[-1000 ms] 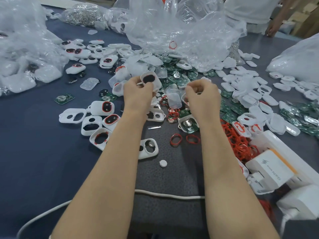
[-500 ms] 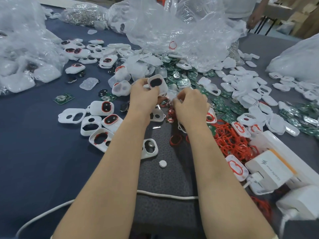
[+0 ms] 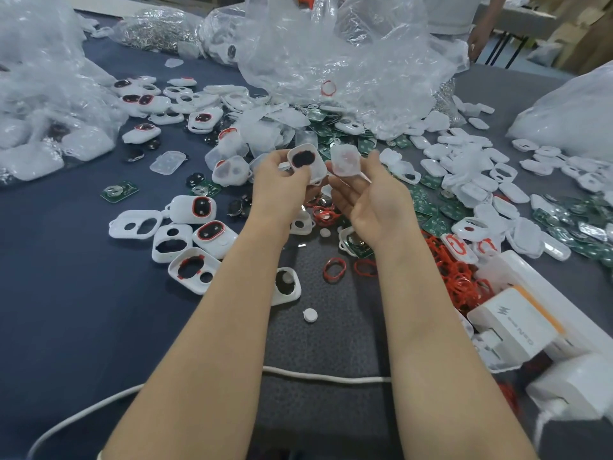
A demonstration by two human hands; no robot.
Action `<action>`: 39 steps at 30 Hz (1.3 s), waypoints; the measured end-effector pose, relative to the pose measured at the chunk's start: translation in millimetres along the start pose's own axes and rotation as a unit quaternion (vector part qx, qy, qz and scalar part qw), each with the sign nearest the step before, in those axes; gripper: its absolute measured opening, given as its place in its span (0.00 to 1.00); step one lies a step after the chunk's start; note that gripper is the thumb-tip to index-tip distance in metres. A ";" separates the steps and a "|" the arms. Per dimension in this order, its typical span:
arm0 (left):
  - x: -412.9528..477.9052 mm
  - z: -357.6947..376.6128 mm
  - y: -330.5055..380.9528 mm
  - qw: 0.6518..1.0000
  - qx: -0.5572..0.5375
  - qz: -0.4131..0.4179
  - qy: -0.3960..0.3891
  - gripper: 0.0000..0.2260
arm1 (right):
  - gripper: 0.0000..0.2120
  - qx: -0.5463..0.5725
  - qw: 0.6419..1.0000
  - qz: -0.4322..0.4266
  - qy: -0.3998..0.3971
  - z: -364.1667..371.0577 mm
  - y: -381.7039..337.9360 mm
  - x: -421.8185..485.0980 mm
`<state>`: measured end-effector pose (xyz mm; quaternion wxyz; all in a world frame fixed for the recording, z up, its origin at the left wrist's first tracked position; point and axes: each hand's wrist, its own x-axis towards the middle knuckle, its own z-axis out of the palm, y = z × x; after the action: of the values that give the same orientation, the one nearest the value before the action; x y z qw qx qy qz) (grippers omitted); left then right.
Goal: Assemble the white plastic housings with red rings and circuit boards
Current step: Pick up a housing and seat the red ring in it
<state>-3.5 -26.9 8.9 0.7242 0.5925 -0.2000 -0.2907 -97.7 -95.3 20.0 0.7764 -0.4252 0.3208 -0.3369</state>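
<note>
My left hand grips a white plastic housing with a dark oval opening, raised above the table's middle. My right hand, palm turned up, pinches a translucent white cover piece right beside that housing. Loose red rings lie on the grey mat below my hands, with a heap of red rings to the right. Green circuit boards are scattered behind and to the right. Finished housings with red rings sit at the left.
Crumpled clear plastic bags fill the back and left. A white charger box and adapters sit at the right front. A white cable crosses the near table. Another person's hand shows at the far right back.
My right hand lifted from the parts pile, turned palm up and now holds a translucent cover beside the housing. My left hand shifted slightly right with its housing.
</note>
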 end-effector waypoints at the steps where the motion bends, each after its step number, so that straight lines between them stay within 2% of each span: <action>1: -0.1 -0.4 -0.3 1.000 0.004 0.003 -0.001 0.11 | 0.18 0.011 1.000 0.007 -0.003 -0.4 -0.9 -0.7; 5: -1.2 -1.5 0.3 1.000 0.013 0.008 -0.001 0.11 | 0.06 -0.024 0.999 -0.048 -0.006 0.7 -0.8 -1.2; 11: -0.3 0.5 0.8 1.000 0.013 -0.009 0.004 0.05 | 0.09 -0.152 0.977 -0.145 0.031 1.5 2.4 -1.2; 17: 2.5 6.9 -0.2 0.999 0.023 -0.022 0.013 0.13 | 0.07 -0.203 0.958 -0.199 0.032 12.6 10.1 -1.7; 21: -0.4 9.8 -0.6 0.999 0.023 -0.025 0.001 0.12 | 0.06 -0.258 0.942 -0.208 0.044 14.1 14.0 -2.4; 26: 0.3 7.3 -1.3 1.000 -0.003 -0.026 0.001 0.11 | 0.07 -0.234 0.950 -0.202 0.053 11.6 9.5 -2.4; 31: 5.5 2.9 -0.3 0.995 -0.072 -0.064 0.014 0.13 | 0.08 -0.196 0.967 -0.155 0.059 0.4 -1.3 -2.3; 35: 7.3 1.8 -1.9 0.995 -0.064 -0.071 0.006 0.15 | 0.06 -0.086 0.992 -0.088 0.020 -2.9 -9.7 -3.6; 37: 7.8 1.9 -3.0 0.996 -0.048 -0.077 -0.003 0.16 | 0.07 -0.069 0.993 -0.099 0.011 -3.8 -12.1 -4.5; 39: 7.8 2.0 -2.7 0.995 -0.048 -0.089 -0.012 0.17 | 0.07 -0.112 0.983 -0.146 0.016 -4.8 -12.6 -5.6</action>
<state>0.5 -33.9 6.2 0.7209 0.5689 -0.1408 -0.3700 -107.8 -98.2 30.2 0.6612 -0.5465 0.3034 -0.4148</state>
